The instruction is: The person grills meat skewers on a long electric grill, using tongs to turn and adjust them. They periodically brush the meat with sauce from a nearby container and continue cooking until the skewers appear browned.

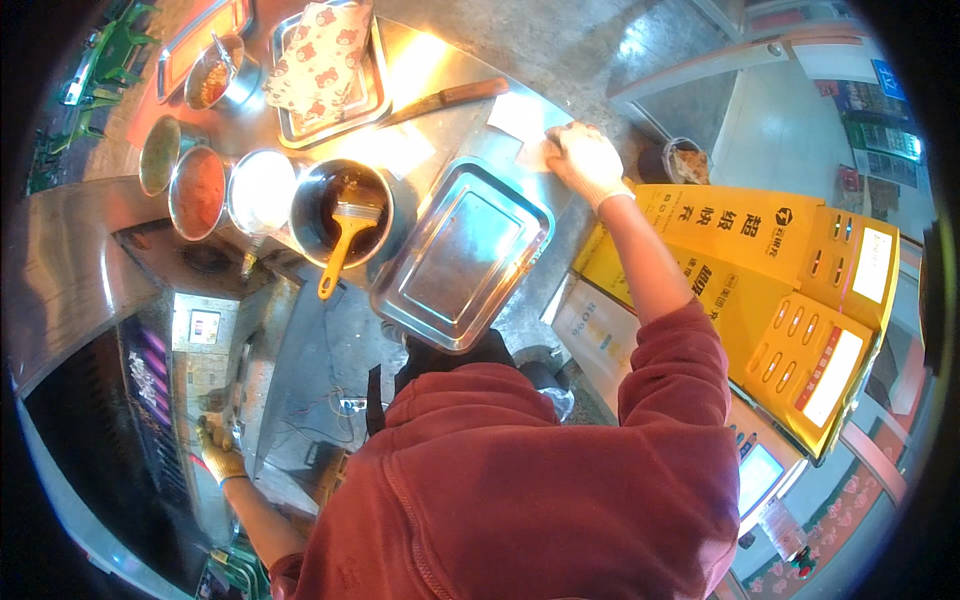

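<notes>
My right hand (589, 161), in a pale work glove, reaches to the corner of the metal table. Its bent fingers touch a piece of white paper (517, 116) there; their grip is unclear. Below it lies a rectangular stainless steel tray (461, 255), jutting over the table's near edge. My left hand (217, 454), in a yellowish glove, is low at the left beside the metal front of a cooking unit (199, 375). A thin red thing shows by its fingers; whether it is held cannot be told. Left of the tray, a pot (300, 206) of dark sauce contains a yellow-handled brush (341, 247).
A knife (450, 101) with a wooden handle lies near another tray (379, 112) bearing bear-print paper (322, 60). Several metal containers, one with red seasoning (197, 193), line the left. A yellow power-bank cabinet (735, 225) stands at right, near a waste bin (684, 161).
</notes>
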Demonstrator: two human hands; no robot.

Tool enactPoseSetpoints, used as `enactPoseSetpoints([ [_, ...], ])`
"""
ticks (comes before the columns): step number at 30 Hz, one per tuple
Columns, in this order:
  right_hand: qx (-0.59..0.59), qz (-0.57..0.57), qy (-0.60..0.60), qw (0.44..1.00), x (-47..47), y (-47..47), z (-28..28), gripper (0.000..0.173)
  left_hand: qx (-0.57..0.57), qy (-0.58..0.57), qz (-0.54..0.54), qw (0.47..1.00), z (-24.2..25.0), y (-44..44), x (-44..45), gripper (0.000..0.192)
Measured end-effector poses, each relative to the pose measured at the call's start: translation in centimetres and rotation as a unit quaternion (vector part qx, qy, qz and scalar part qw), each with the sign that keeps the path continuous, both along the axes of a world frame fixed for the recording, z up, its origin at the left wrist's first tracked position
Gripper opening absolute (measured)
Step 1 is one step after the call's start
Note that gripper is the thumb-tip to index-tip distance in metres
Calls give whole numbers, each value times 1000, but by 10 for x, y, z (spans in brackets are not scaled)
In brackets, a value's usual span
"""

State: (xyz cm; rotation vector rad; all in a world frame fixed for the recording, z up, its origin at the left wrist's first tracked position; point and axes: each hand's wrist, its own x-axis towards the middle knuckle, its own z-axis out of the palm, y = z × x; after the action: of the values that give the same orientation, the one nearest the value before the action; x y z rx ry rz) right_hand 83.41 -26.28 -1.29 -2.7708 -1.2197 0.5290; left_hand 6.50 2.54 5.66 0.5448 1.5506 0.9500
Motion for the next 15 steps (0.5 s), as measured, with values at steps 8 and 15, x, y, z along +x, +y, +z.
enactPoseSetpoints([
  [8, 143, 143, -65, 977, 16, 14, -7, 35, -4, -29, -5, 1000, 1, 3, -1, 29],
  [15, 65, 193, -39, 978, 19, 14, -15, 42, 11, -26, -27, 999, -6, 6, -20, 29],
])
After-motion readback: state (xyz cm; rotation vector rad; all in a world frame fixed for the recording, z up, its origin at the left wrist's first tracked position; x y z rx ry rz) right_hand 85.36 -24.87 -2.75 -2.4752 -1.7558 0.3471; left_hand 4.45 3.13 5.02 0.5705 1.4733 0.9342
